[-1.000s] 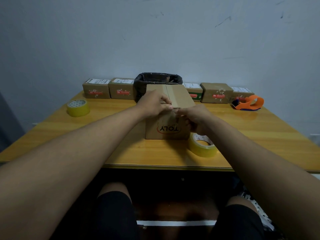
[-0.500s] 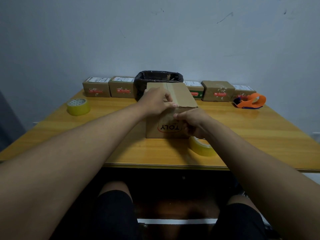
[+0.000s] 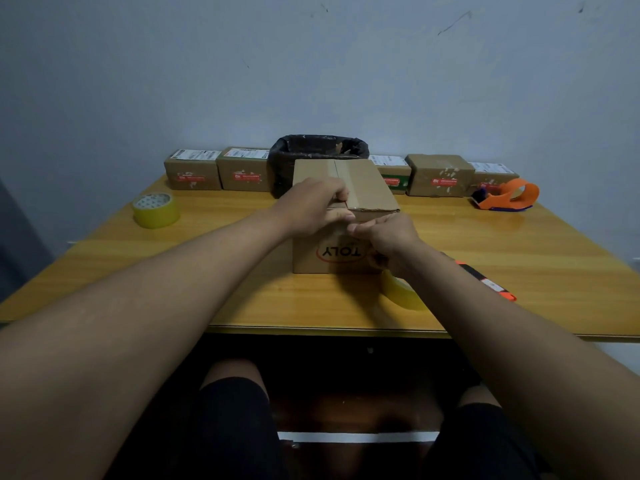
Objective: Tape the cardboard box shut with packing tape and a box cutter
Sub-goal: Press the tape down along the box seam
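While the matte brown cardboard box [image 3: 360, 188] sits at table centre with flaps closed, your left hand [image 3: 313, 206] lies flat, pressing its top near edge. At its 4 o'clock, your right hand [image 3: 388, 237] curls against the printed front; whether it grips anything I cannot tell. Your forearm hides most of the glossy yellowish tape roll [image 3: 403, 294] and the orange box cutter [image 3: 491, 284].

Box [image 3: 346, 216] mid-table; tape roll [image 3: 403, 294], cutter [image 3: 485, 280] crowd right; left tabletop [image 3: 207, 271] free.
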